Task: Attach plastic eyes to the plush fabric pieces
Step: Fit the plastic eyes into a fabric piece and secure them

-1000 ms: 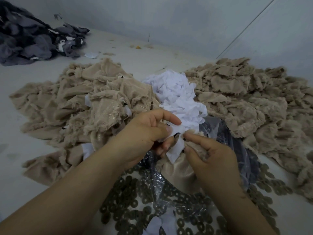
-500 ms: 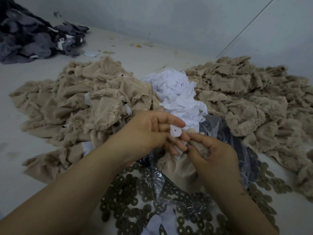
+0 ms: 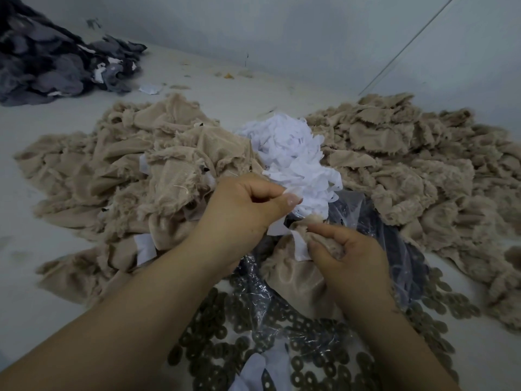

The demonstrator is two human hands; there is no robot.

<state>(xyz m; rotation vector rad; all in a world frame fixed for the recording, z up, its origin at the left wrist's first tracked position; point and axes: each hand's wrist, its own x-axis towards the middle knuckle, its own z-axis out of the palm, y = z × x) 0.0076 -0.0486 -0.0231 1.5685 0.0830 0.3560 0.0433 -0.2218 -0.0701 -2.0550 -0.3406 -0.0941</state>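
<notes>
Beige plush fabric piece, soft and crumpled, sits at the near edge of the pale table, gripped by both hands. Left hand has its fingers curled, thumb and forefinger pinching a small white backing slip at the fabric's top. Right hand curls round the fuzzy upper edge of the same piece, touching another white strip. Whether a plastic eye lies between the fingers cannot be told. Under the hands lie a clear crinkled plastic bag and scattered dark ring-shaped washers. Behind are two heaps of beige plush either side of a white scrap pile; dark grey fabric fills the far left corner below a pale wall.
</notes>
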